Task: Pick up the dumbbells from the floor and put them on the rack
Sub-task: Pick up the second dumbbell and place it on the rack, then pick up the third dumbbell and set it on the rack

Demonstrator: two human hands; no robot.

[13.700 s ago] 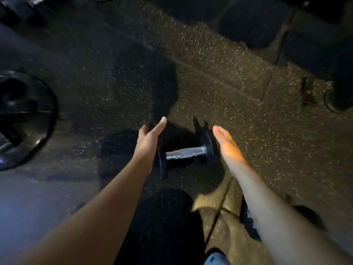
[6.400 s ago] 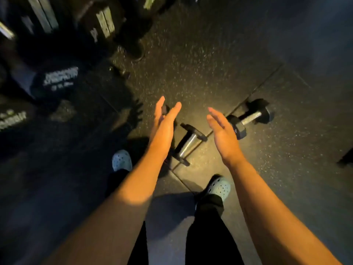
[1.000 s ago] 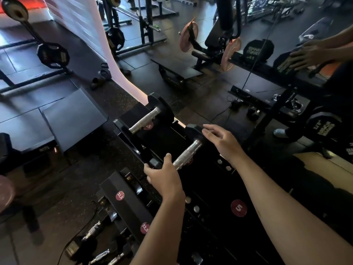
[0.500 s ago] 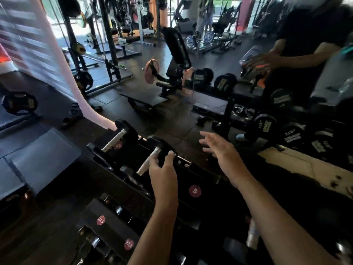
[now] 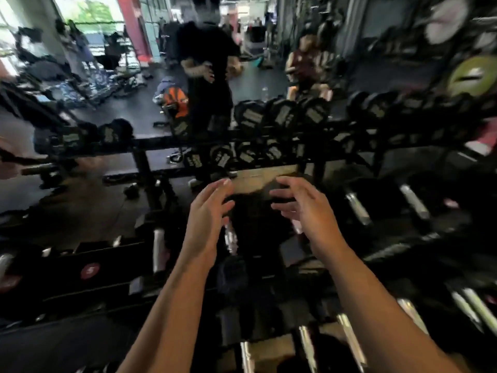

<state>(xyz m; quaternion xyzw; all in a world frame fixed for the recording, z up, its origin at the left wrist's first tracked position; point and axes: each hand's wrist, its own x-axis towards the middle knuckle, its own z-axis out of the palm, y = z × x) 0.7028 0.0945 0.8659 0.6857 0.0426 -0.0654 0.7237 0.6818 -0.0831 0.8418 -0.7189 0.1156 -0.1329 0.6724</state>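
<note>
The view is blurred by motion. My left hand (image 5: 205,224) and my right hand (image 5: 304,211) hover side by side above the black dumbbell rack (image 5: 107,265), both empty with fingers spread. Small black dumbbells with chrome handles rest on the rack: one (image 5: 158,250) left of my left hand, another (image 5: 231,239) partly hidden behind it. More chrome-handled dumbbells (image 5: 357,208) lie in the rack to the right. A red round "5" label (image 5: 90,270) marks the rack at lower left.
A second rack (image 5: 269,135) with large black dumbbells stands beyond. A person in black (image 5: 207,74) stands behind it, another person (image 5: 306,65) further back. Weight plates (image 5: 470,76) hang at the right. An orange bag (image 5: 174,99) lies on the floor.
My left hand has let go of the dumbbell, which stays on the rack. Both hands have lifted off, empty. My view has swung to the right along the rack.
</note>
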